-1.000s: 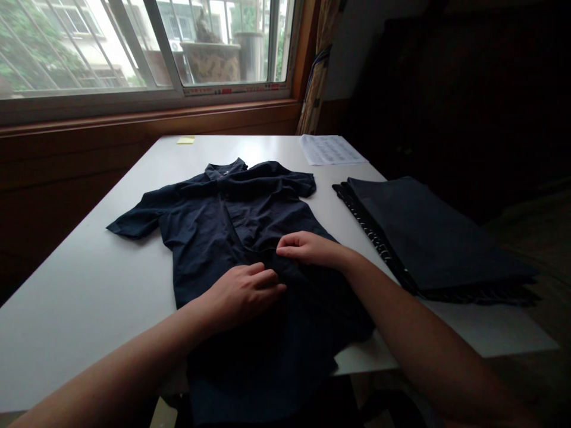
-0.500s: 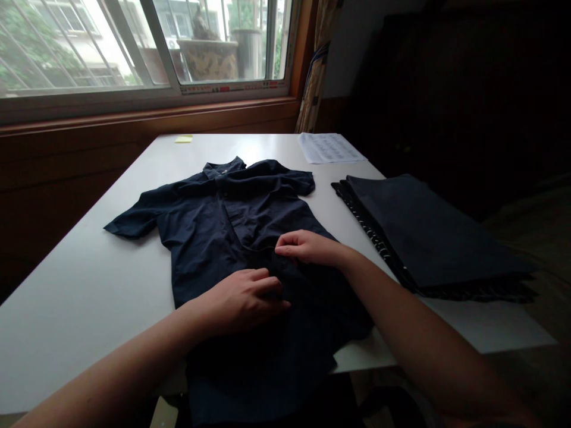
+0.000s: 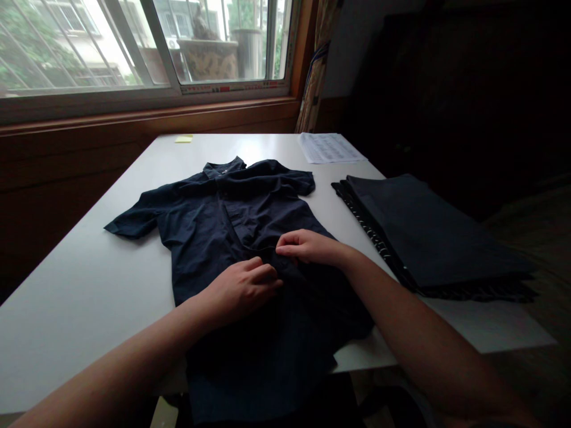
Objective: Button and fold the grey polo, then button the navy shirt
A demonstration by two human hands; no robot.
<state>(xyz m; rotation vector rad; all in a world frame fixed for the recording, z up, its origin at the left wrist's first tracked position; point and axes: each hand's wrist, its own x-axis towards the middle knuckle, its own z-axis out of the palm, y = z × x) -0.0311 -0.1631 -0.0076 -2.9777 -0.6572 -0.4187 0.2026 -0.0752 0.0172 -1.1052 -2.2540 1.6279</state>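
A dark navy short-sleeved shirt lies front up on the white table, its collar toward the window and its hem hanging over the near edge. My right hand pinches the edge of the shirt's front opening, which is lifted a little there. Just below and to the left, my left hand rests on the shirt front with its fingers curled and closed on the cloth. Its fingertips are partly hidden in the dark folds, and any button between them cannot be made out.
The white table stands below a barred window. To the right lies a stack of folded dark cloth, some of it patterned. Printed paper sheets lie at the far right corner, a yellow sticky note at the far left.
My left hand has moved up the shirt, closer to my right hand, and its fingers have drawn together. My right hand keeps its pinch almost in place.
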